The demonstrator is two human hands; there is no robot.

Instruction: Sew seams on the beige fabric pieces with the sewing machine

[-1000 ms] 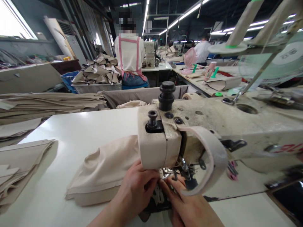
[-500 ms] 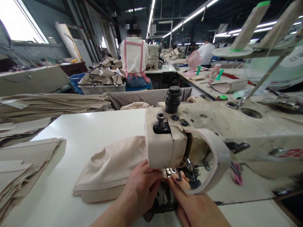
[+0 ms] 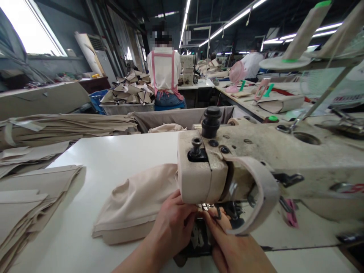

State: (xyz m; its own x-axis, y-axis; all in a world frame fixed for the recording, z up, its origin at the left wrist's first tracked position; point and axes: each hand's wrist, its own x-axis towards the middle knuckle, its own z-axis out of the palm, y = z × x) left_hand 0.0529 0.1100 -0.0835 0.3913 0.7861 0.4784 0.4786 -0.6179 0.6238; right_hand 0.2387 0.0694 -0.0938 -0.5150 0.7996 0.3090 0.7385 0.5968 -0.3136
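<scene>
A beige fabric piece with a stitched seam along its near edge lies left of the sewing machine, running in under the machine's head. My left hand is closed on its edge, fingertips pinched together just left of the presser foot. On the other side, my right hand reaches in below the curved guard, thumb and fingers pinched at the same edge in front of the foot. The needle and the gripped edge are mostly hidden by the machine head and my fingers.
Stacks of cut beige fabric lie on the left of the white table. Thread cones stand at upper right. Pink thread snips lie under the machine arm. Ahead, a person in a pink-strapped apron sits, facing away.
The whole view has shifted slightly, so things appear a little further right. Both hands keep nearly the same pinch beside the presser foot, and the fabric piece has hardly moved relative to the machine.
</scene>
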